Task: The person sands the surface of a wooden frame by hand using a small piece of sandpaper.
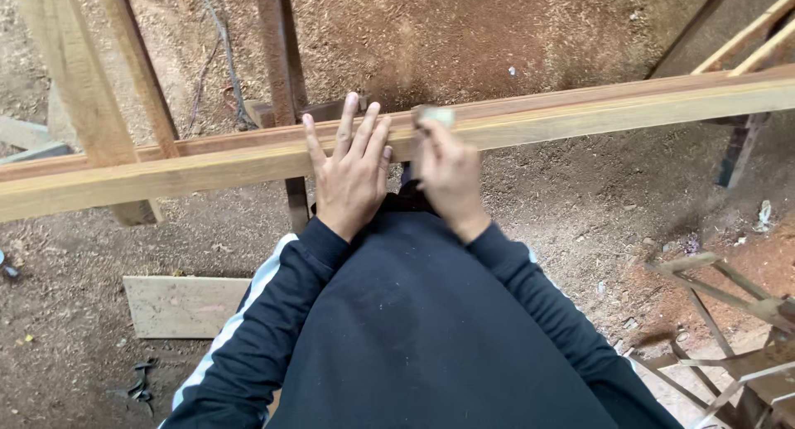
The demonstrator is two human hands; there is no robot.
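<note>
A long wooden beam [580, 114] runs across the view from lower left to upper right at waist height. My left hand [349, 171] lies flat on the beam with fingers spread. Just to its right, my right hand [449, 174] is closed around a small pale block [436, 114], likely a sanding piece, pressed against the beam's top; this hand is motion-blurred. Both arms wear dark blue sleeves with a light stripe.
Sawdust covers the dirt floor. Upright wooden posts [108, 81] stand behind the beam at left and centre. A flat board [178, 306] lies on the ground at lower left. A stack of thin wooden frames [729, 330] sits at lower right.
</note>
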